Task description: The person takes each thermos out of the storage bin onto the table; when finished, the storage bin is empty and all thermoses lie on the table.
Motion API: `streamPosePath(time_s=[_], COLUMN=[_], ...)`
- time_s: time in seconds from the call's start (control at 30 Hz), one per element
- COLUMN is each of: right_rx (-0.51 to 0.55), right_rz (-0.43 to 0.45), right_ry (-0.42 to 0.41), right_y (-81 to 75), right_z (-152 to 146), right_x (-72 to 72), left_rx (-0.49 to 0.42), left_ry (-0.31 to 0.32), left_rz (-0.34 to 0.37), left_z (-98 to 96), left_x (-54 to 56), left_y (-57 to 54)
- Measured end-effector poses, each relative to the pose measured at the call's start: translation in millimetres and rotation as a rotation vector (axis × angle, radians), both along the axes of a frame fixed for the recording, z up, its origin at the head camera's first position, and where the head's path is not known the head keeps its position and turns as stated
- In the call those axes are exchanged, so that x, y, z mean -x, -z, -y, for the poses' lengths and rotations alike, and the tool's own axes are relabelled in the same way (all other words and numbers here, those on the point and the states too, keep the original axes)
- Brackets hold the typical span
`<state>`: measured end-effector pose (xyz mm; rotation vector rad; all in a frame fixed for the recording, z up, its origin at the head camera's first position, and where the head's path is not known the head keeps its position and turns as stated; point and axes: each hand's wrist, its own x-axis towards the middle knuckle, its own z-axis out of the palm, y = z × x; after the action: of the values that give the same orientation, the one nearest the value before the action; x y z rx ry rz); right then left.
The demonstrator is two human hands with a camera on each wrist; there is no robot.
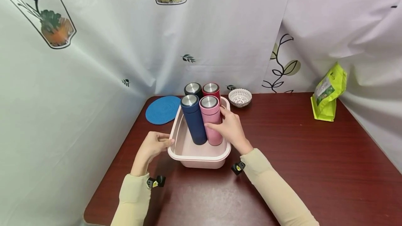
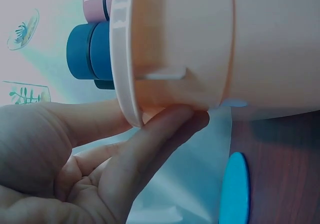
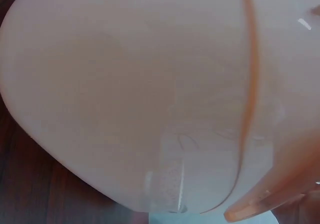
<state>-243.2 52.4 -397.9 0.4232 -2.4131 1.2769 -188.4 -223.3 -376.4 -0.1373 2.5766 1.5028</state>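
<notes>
A pale pink plastic basin (image 1: 202, 163) stands on the table with several metal-lidded thermos bottles inside. A navy thermos (image 1: 195, 125) and a pink thermos (image 1: 211, 118) stand in front; a black thermos (image 1: 193, 88) and a red thermos (image 1: 211, 88) show behind them. My left hand (image 1: 154, 144) pinches the basin's left rim; in the left wrist view, its thumb lies over the rim (image 2: 123, 59) and its fingers touch the outer wall. With thumb in front and fingers on the far right side, my right hand (image 1: 231, 130) grips the pink thermos. The right wrist view shows mostly the basin's outside (image 3: 125, 94).
A round blue woven mat (image 1: 162, 110) lies left of the basin. Behind it on the right sits a small white openwork bowl (image 1: 240, 97). A bright green bag (image 1: 329, 93) stands at the table's far right. Printed white cloth (image 1: 226, 34) hangs along the back and left.
</notes>
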Motion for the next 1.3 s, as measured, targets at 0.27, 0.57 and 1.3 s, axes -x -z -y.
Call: streamPosePath(time_s=[0.27, 0.57, 1.3], right_rx=[-0.031, 0.009, 0.085], right_rz=[0.006, 0.028, 0.028], right_ry=[0.028, 0.037, 0.046], right_y=[-0.6, -1.1, -13.8], right_z=[3.9, 9.9, 9.5], right_x=[-1.2, -4.4, -21.0], left_rx=[-0.005, -0.026, 0.015], left_ry=[-0.013, -0.027, -0.028], left_rz=[-0.001, -0.008, -0.021], left_z=[-1.1, 1.9, 1.1], left_x=[-1.4, -5.0, -4.0], left_y=[-0.3, 1.1, -3.9])
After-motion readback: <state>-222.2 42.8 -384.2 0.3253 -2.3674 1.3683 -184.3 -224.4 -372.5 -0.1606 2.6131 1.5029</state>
